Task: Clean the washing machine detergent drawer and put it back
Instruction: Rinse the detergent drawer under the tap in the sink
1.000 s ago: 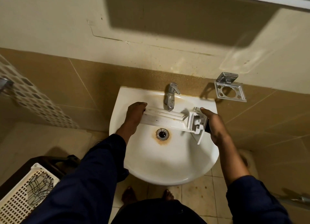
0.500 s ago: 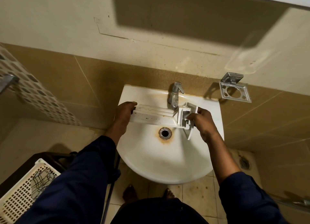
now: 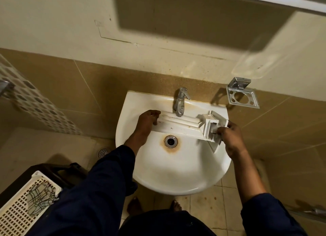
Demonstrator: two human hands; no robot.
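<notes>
Head view: your left hand (image 3: 147, 121) is curled round the narrow left end of the long white plastic detergent drawer (image 3: 178, 125), and your right hand (image 3: 232, 138) grasps the wider front-panel end on the right, fingers wrapped about the blocky handle part. Between the two hands the drawer lies roughly level across the back half of the white ceramic wash basin (image 3: 176, 182), its long side running left to right. Its middle sits right under the spout of the chrome single-lever tap (image 3: 180, 101), and its right end reaches the basin's right rim. You can see dark specks and brownish marks along its ribbed top. Just in front of it, lower in the bowl, is the round metal drain (image 3: 170, 141) with a rusty orange ring around it. Both your arms wear dark blue sleeves. On the tan tiled wall to the right of the tap hangs a shiny metal holder with round cut-outs (image 3: 242, 96). Down at your left stands a cream perforated plastic basket (image 3: 19, 209), and your bare feet show on the stained floor tiles below the basin.
</notes>
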